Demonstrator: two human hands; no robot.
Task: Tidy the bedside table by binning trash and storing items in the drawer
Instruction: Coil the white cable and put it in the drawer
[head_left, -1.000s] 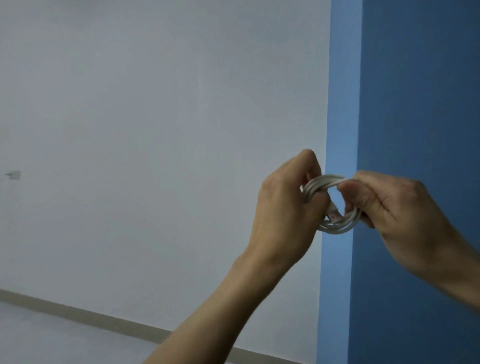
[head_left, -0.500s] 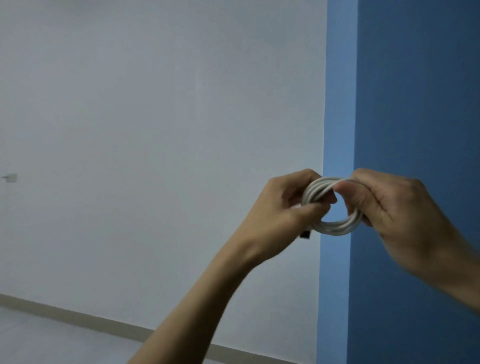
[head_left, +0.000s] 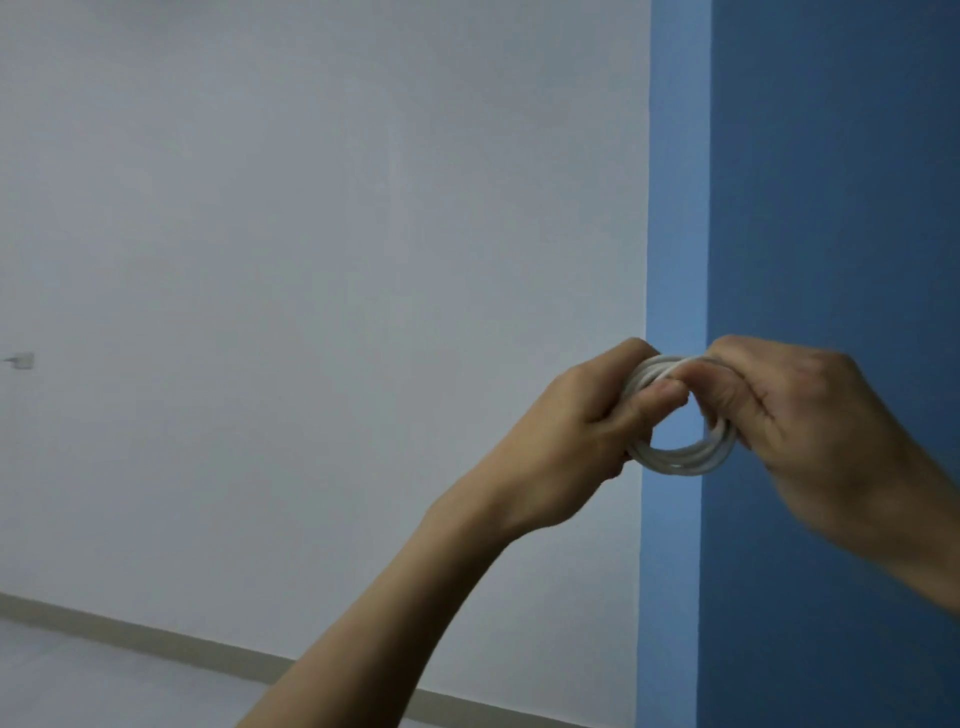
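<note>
Item: white cable (head_left: 680, 460), wound into a small coil of several turns, held in the air in front of the light blue wall strip (head_left: 678, 208). Bedside table, bin and drawer are not in view.
Left hand (head_left: 582, 441): just left of the strip. Fingers curl round the coil's left side with the thumb over the turns, likely so the loops cannot spring apart.
Right hand (head_left: 810, 415): just right of the strip, slightly blurred. Pinches the coil's upper right turns, probably tightening the last wrap.
Purpose: judged a bundling step, so the cable stores compactly in the drawer.
Surroundings: white wall (head_left: 311, 260) left of the strip, small socket (head_left: 21, 359) far left, dark blue wall (head_left: 831, 182) right.
</note>
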